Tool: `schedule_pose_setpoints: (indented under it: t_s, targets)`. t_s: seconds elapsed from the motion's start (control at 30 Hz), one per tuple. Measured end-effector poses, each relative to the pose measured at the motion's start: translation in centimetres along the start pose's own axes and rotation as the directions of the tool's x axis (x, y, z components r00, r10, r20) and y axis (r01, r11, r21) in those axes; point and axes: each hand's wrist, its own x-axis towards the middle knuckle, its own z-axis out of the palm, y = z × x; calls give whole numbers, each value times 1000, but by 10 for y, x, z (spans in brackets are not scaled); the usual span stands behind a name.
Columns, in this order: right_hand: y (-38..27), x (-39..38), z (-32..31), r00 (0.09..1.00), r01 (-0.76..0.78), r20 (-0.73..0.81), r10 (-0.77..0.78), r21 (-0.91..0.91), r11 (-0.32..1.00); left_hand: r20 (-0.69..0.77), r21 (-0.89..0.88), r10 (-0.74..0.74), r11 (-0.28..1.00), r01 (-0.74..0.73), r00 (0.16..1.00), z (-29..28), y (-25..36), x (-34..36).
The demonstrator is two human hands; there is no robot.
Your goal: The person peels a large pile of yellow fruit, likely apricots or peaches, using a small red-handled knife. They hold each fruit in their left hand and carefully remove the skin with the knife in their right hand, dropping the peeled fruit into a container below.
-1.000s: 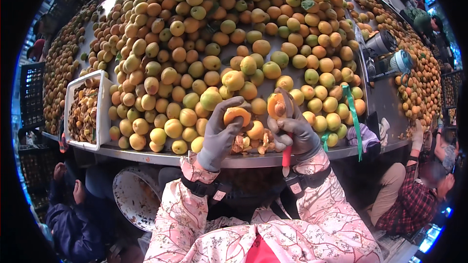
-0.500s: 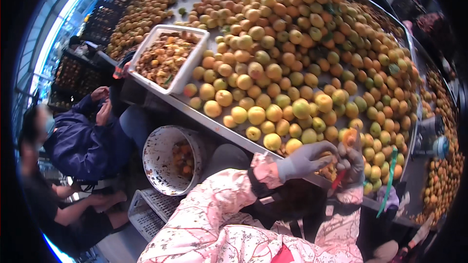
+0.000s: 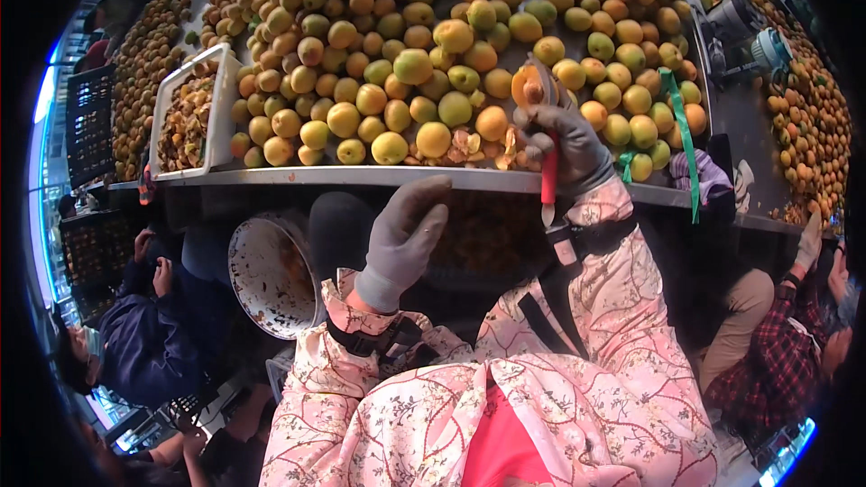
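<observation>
My right hand (image 3: 577, 146), in a grey glove, is closed over the table's near edge. It grips a slim red-handled tool (image 3: 549, 171) with a short metal end pointing down toward my wrist; the tool's kind is unclear. At the fingertips of the same hand is a cut apricot (image 3: 520, 90), its orange flesh open around a brown pit. My left hand (image 3: 406, 239), also gloved in grey, hangs below the edge, thumb apart from the fingers, with nothing in it. Cut apricot pieces (image 3: 465, 142) lie at the table edge left of my right hand.
Whole apricots (image 3: 388, 72) heap over the metal table (image 3: 361, 178). A white tub (image 3: 223, 117) of scraps stands at left, a stained white bucket (image 3: 271, 293) below. Green strips (image 3: 683, 126) hang at right, near a purple cloth (image 3: 708, 176). Co-workers (image 3: 171, 334) sit on both sides.
My hands were together at the fruit; now the left has drawn back, down and left, empty. The right still has the apricot and red-handled tool. The view has turned and shifted.
</observation>
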Motion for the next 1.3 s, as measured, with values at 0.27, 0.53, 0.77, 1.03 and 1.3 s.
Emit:
schedule_pose_setpoints:
  t_s: [0.27,0.53,0.77,1.03,1.3]
  targets:
    - [-1,-10,25,990,28,-141,-30,-16,999,-81,-276,-8,961,-14,997,-10,-24,-10]
    - [-3,-10,4,999,-49,18,48,86,995,126,-255,-231,932,256,965,36,-37,-26]
    - [-4,-14,-1,1000,0,-20,1,21,1000,176,-207,-258,934,292,950,48,-41,-28]
    - [-2,-11,9,999,34,-9,-33,36,999,184,-207,-279,926,315,943,45,-53,-25]
    - [-2,-12,6,1000,5,-12,-5,52,999,209,-187,-271,932,310,940,47,-60,-25]
